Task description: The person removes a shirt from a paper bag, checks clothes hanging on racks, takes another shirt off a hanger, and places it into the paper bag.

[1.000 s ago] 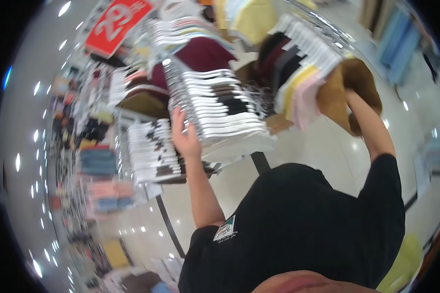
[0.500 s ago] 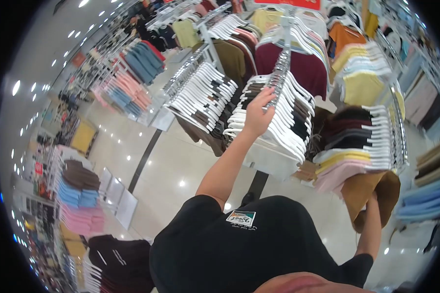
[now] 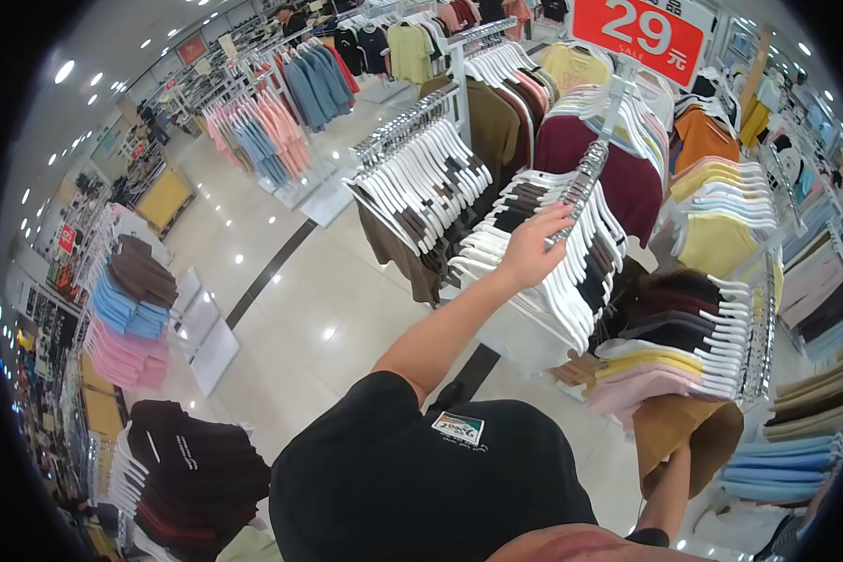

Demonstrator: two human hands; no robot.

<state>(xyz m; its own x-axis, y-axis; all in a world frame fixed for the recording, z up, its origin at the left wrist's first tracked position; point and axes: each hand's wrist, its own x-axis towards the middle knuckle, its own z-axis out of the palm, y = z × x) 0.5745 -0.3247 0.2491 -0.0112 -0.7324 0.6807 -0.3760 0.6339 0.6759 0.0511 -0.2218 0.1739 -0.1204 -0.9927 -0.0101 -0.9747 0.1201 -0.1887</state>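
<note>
My left hand (image 3: pixel 537 247) reaches forward to the near end of the middle rail, its fingers curled over the metal hanger hooks (image 3: pixel 585 178). Below it, white hangers (image 3: pixel 496 245) with dark garments hang packed close together. My right hand (image 3: pixel 672 465) is inside a brown garment (image 3: pixel 660 433) at the near end of the right-hand rack; its fingers are hidden by the cloth. Next to that garment hang pink and yellow tops (image 3: pixel 648 363) on white hangers.
A red sale sign (image 3: pixel 642 37) stands above the middle rack. Another rack of white hangers (image 3: pixel 421 187) is at its left. Dark tops (image 3: pixel 192 468) hang at lower left. Folded blue clothes (image 3: pixel 782 465) lie at right. Glossy floor (image 3: pixel 337 318) runs between the racks.
The view has shifted, so the racks sit lower and more of the sale sign shows. My left hand stays at the hooks and my right hand stays inside the brown garment.
</note>
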